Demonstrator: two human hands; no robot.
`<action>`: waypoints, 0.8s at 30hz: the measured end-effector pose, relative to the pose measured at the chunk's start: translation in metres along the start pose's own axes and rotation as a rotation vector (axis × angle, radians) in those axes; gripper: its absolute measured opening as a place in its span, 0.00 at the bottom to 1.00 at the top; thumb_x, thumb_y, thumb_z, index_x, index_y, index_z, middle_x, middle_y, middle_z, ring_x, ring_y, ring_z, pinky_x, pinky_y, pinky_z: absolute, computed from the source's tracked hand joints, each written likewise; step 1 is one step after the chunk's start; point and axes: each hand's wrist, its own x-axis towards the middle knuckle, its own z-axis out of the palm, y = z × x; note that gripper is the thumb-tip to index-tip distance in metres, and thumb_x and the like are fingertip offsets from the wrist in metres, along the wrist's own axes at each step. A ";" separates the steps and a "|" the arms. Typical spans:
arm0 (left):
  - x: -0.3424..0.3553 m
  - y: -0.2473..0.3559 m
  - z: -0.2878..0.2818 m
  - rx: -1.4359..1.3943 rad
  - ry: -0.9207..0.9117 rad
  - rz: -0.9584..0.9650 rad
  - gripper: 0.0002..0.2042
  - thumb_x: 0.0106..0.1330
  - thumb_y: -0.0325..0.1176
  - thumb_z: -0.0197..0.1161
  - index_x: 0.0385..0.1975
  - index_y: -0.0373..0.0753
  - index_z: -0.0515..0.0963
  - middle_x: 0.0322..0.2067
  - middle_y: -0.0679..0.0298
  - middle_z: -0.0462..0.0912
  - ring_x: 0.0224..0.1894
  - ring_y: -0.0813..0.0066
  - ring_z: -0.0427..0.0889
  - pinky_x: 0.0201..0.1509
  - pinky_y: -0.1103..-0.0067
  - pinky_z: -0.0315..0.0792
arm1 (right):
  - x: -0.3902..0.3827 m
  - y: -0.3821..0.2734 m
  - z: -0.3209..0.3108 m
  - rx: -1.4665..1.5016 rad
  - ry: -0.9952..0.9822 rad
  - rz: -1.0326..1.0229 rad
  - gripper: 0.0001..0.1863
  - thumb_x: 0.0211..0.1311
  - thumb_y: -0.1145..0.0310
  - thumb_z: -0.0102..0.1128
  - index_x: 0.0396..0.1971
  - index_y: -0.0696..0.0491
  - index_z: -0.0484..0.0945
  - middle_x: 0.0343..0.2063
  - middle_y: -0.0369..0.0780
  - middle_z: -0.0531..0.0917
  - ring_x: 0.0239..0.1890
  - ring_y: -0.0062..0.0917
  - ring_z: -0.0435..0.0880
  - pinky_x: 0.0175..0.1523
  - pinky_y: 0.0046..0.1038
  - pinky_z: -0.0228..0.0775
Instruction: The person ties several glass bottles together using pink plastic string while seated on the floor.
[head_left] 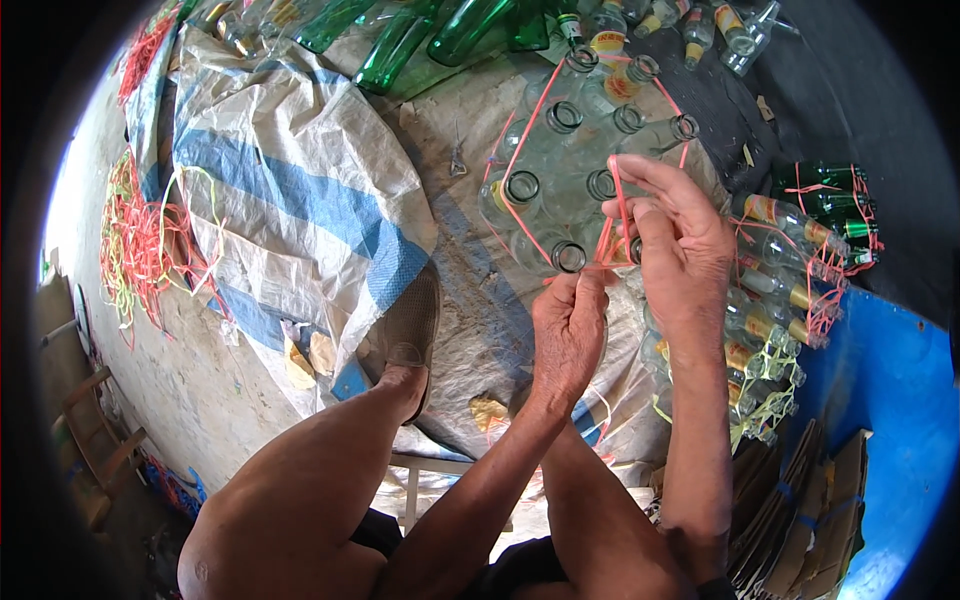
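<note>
A cluster of clear glass bottles (560, 145), necks facing up, is ringed by pink plastic strap (530, 230). At the cluster's lower edge my left hand (568, 325) pinches the strap just below a bottle mouth (568, 255). My right hand (680, 240) is just to the right, raised over the bottles, its fingers curled on a length of the same strap pulled upward in a narrow loop. Part of the strap between the two hands is bunched, and whether it is knotted I cannot tell.
Loose green bottles (385, 55) lie at the top. Tied bundles of clear (780, 270) and green bottles (830, 190) lie right. A striped woven sheet (300, 170) and tangled straps (140, 240) lie left. Folded cardboard (810, 510) stands lower right; my legs and sandalled foot are below.
</note>
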 end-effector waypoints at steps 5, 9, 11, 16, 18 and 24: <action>0.000 0.002 0.004 -0.046 0.011 -0.037 0.15 0.82 0.39 0.58 0.40 0.34 0.85 0.24 0.77 0.72 0.25 0.90 0.65 0.27 0.86 0.58 | 0.006 0.000 -0.002 -0.165 -0.062 -0.133 0.22 0.67 0.86 0.49 0.56 0.57 0.84 0.47 0.42 0.87 0.39 0.25 0.91 0.45 0.27 0.83; 0.002 0.000 0.004 -0.035 0.015 -0.045 0.16 0.83 0.38 0.56 0.38 0.32 0.84 0.23 0.75 0.71 0.25 0.88 0.64 0.28 0.84 0.59 | 0.009 -0.003 -0.001 -0.235 -0.113 -0.157 0.21 0.63 0.87 0.55 0.54 0.57 0.83 0.48 0.42 0.87 0.40 0.30 0.91 0.46 0.30 0.82; 0.002 0.003 0.005 -0.024 0.017 -0.064 0.18 0.83 0.38 0.55 0.38 0.28 0.84 0.22 0.73 0.71 0.25 0.86 0.65 0.29 0.82 0.62 | 0.012 -0.002 -0.005 -0.321 -0.133 -0.221 0.22 0.64 0.87 0.57 0.56 0.57 0.83 0.49 0.41 0.86 0.39 0.25 0.90 0.44 0.27 0.81; 0.002 0.002 0.006 -0.071 0.004 -0.050 0.14 0.83 0.39 0.57 0.37 0.36 0.81 0.25 0.77 0.72 0.23 0.91 0.64 0.25 0.87 0.57 | 0.017 -0.008 -0.006 -0.522 -0.165 -0.355 0.21 0.63 0.87 0.61 0.55 0.57 0.83 0.49 0.41 0.85 0.36 0.21 0.88 0.42 0.25 0.78; 0.002 0.001 0.006 -0.082 -0.004 -0.047 0.14 0.82 0.39 0.57 0.36 0.36 0.81 0.24 0.77 0.72 0.23 0.91 0.64 0.25 0.87 0.57 | 0.018 -0.012 -0.007 -0.535 -0.200 -0.374 0.21 0.61 0.85 0.62 0.54 0.57 0.83 0.49 0.43 0.86 0.40 0.30 0.89 0.45 0.28 0.79; 0.006 0.002 0.003 -0.067 -0.010 -0.028 0.13 0.81 0.37 0.57 0.33 0.37 0.79 0.24 0.77 0.72 0.23 0.90 0.64 0.25 0.86 0.57 | 0.024 -0.013 -0.006 -0.621 -0.221 -0.512 0.19 0.58 0.86 0.63 0.50 0.59 0.83 0.45 0.46 0.86 0.45 0.43 0.88 0.49 0.38 0.81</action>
